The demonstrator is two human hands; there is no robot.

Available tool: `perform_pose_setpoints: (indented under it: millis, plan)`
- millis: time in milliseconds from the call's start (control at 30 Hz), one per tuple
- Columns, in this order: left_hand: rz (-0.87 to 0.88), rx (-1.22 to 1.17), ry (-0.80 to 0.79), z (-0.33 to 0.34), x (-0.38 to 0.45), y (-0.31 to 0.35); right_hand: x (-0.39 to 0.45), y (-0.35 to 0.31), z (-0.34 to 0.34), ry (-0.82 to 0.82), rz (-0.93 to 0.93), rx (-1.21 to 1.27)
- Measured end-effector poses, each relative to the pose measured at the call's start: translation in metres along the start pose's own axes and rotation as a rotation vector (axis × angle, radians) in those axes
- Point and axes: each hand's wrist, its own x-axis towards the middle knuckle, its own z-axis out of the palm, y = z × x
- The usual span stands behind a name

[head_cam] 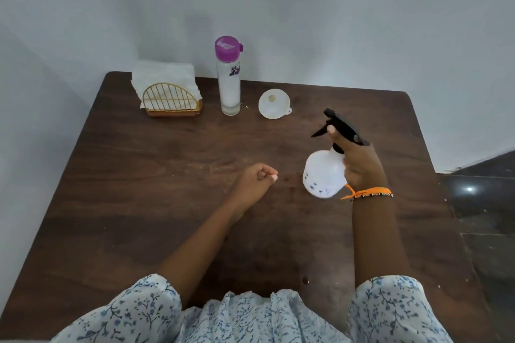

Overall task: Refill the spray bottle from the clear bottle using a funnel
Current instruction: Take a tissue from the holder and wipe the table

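My right hand [361, 164] grips the white spray bottle [323, 172] by its neck, just under the black trigger head [341, 127], and holds it tilted above the table. My left hand [255, 179] rests on the dark wooden table [139, 175] as a loose fist, holding nothing, a short way left of the spray bottle. The clear bottle [230, 83] with a purple cap stands upright at the back of the table. A white funnel [274, 103] lies beside it on the right, wide mouth facing me.
A gold wire napkin holder [171, 101] with white napkins sits at the back left, next to the clear bottle. Grey walls close in behind and to the left. Dark floor tiles [485, 203] show past the table's right edge.
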Motion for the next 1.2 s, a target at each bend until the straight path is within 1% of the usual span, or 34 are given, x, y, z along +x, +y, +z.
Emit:
perform_pose_setpoints:
  millis: [167,233,333,433,567,700,1000,1067,1133,1200]
  plan:
    - [0.020,-0.034,0.038,-0.005,0.029,0.029,0.041,-0.024,0.006,-0.017,-0.109,-0.076]
    - [0.022,-0.029,0.057,-0.004,0.042,0.038,0.064,-0.029,0.008,0.046,-0.150,-0.118]
    - [0.011,-0.019,0.055,0.000,0.059,0.048,0.095,-0.034,0.013,0.208,-0.174,-0.135]
    - [0.018,-0.030,0.051,0.004,0.073,0.056,0.118,-0.038,0.021,0.263,-0.213,-0.133]
    - [0.001,-0.033,0.054,0.004,0.087,0.060,0.142,-0.045,0.031,0.283,-0.269,-0.188]
    - [-0.033,-0.017,0.072,0.003,0.097,0.061,0.158,-0.050,0.043,0.305,-0.275,-0.227]
    - [-0.065,-0.021,0.066,0.007,0.104,0.064,0.166,-0.049,0.057,0.311,-0.294,-0.219]
    - [-0.061,-0.030,0.064,0.006,0.101,0.064,0.162,-0.045,0.057,0.293,-0.297,-0.192]
    - [-0.053,-0.041,0.057,0.004,0.097,0.065,0.155,-0.040,0.054,0.265,-0.303,-0.109]
    - [-0.040,-0.056,0.059,0.001,0.092,0.065,0.145,-0.032,0.051,0.279,-0.313,-0.059]
